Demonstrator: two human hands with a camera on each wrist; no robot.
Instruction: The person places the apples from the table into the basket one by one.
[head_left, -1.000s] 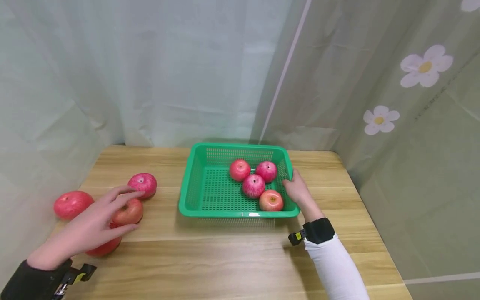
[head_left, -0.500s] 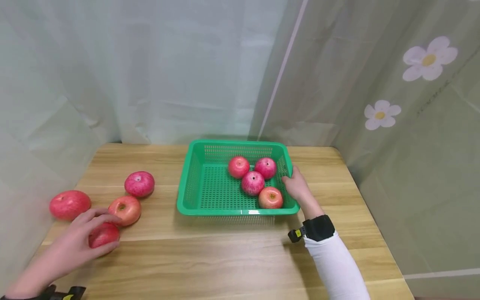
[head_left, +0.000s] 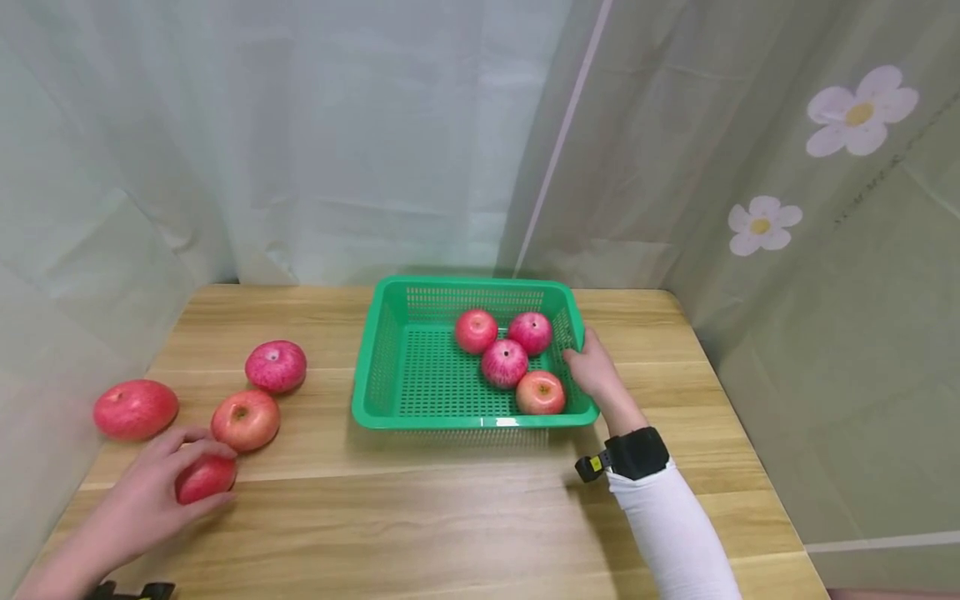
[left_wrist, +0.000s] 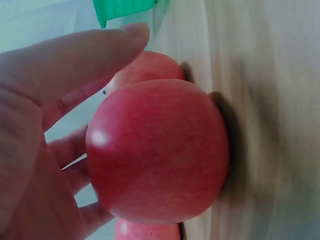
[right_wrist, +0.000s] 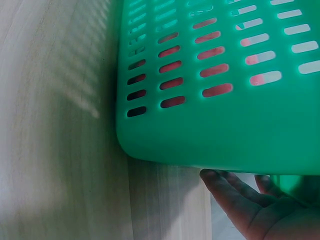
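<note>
In the head view my left hand (head_left: pixel 153 492) is around a red apple (head_left: pixel 206 479) on the near left of the table. Its fingers curve over the far side and the thumb lies along the near side. The left wrist view shows this apple (left_wrist: pixel 160 150) large, resting on the wood, with a gap to the thumb tip and the fingertips hidden behind it. My right hand (head_left: pixel 596 371) grips the right rim of a green plastic basket (head_left: pixel 416 422), thumb over the rim. Seen from the right wrist, its fingers (right_wrist: pixel 235 200) reach under the basket's edge (right_wrist: pixel 225 140).
Three more apples lie at the left: a blushed one (head_left: pixel 246 421), a pink one (head_left: pixel 276 367) and a red one (head_left: pixel 137 410). Several apples, including a striped one (head_left: pixel 504 364), sit in the basket's right half. Curtains (head_left: pixel 420 150) hang behind the wooden table (head_left: pixel 420 517).
My left hand has moved down and left, from above the blushed apple to the nearer red apple, and its fingers now curve around it. The right hand stays on the basket rim.
</note>
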